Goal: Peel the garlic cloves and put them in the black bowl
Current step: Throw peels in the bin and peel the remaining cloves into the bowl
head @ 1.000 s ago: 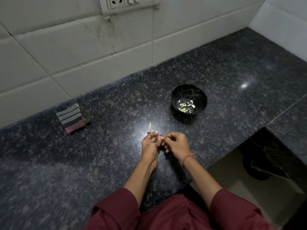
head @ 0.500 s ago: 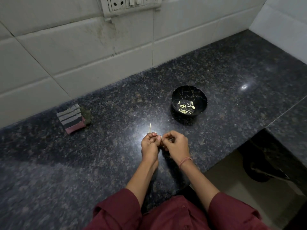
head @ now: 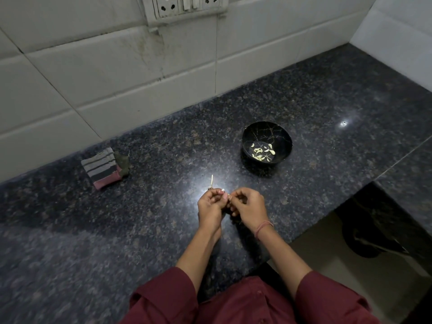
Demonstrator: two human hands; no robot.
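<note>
Home kitchen: speckled granite counter (head: 304,94), white tiled wall (head: 93,78), wall socket panel (head: 184,5).

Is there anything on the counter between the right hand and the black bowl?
No. In the head view, only bare granite counter lies between the right hand and the black bowl. The pale stalk sticks up beyond the left hand, outside that stretch.

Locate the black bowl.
In the head view, the black bowl sits right of centre on the granite counter, beyond the right hand, holding peeled cloves.
</note>
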